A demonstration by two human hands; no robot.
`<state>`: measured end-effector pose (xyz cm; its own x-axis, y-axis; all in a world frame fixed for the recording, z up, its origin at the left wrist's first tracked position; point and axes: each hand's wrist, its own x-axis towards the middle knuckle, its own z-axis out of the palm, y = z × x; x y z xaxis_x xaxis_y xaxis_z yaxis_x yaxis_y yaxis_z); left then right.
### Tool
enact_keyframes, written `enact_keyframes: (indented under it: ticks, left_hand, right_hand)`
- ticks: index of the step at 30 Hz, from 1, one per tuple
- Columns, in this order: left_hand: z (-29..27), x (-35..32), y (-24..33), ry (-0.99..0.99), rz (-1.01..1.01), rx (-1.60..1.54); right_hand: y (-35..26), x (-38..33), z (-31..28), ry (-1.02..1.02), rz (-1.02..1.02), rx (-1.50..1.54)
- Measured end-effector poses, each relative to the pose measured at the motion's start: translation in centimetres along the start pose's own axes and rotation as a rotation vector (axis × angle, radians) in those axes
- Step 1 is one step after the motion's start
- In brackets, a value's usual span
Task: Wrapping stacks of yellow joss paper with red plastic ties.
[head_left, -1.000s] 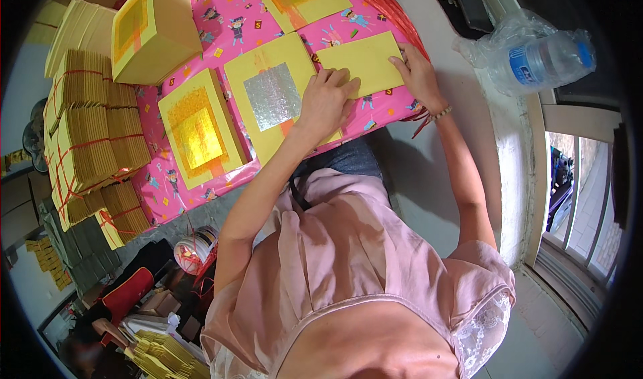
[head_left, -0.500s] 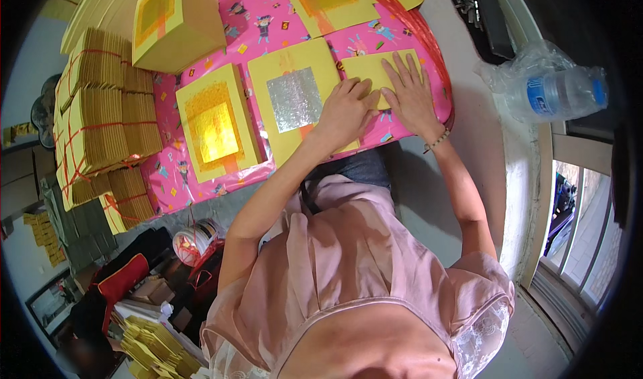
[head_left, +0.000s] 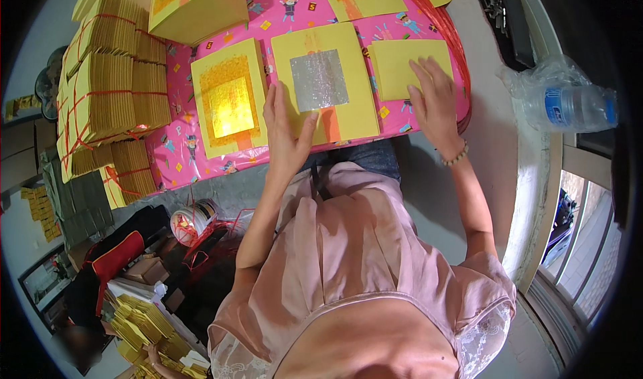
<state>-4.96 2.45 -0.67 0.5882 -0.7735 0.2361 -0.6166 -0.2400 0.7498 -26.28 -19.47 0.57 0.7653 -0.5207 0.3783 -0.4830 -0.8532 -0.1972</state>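
Note:
A stack of yellow paper sheets with a silver foil square (head_left: 320, 81) lies in front of me on the pink table. My left hand (head_left: 288, 132) rests at its left edge, fingers stretched out and thumb over the near corner, gripping nothing. To the right is a folded yellow paper bundle (head_left: 395, 71). My right hand (head_left: 435, 104) is at the bundle's right part, fingers apart and slightly bent; whether the fingertips touch it I cannot tell. Left of the silver stack lies another yellow stack with a gold foil square (head_left: 232, 108).
Bundles of folded yellow paper tied with red string (head_left: 100, 94) are piled at the left. A tall yellow paper block (head_left: 201, 11) stands behind. Red plastic string (head_left: 459, 51) hangs along the right edge. A plastic bottle (head_left: 576, 108) lies farther right. Another person's hand (head_left: 153, 355) touches yellow papers lower left.
My left hand has left the folded bundle and moved left to the silver-foil stack's edge. My right hand has eased off its flat press on the bundle. The view has shifted slightly.

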Motion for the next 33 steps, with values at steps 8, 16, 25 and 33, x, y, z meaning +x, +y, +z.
enact_keyframes:
  ticks: [8,16,25,33]
  left_hand:
    - [0.6,-3.2,0.0,-0.041,-0.199,-0.181]
    - [1.3,-3.2,0.3,-0.117,-0.161,-0.108]
    - [0.8,-3.2,0.1,-0.16,-0.106,-0.04]
    - [1.3,-3.0,-0.2,-0.128,-0.075,-0.014]
  right_hand:
    - [-5.9,-4.4,-0.7,-0.161,0.017,0.303]
    - [-6.2,-4.5,0.1,-0.239,0.077,0.372]
    - [-6.4,-4.7,0.5,-0.2,0.07,0.363]
    - [-7.0,-4.7,0.4,-0.164,0.07,0.326]
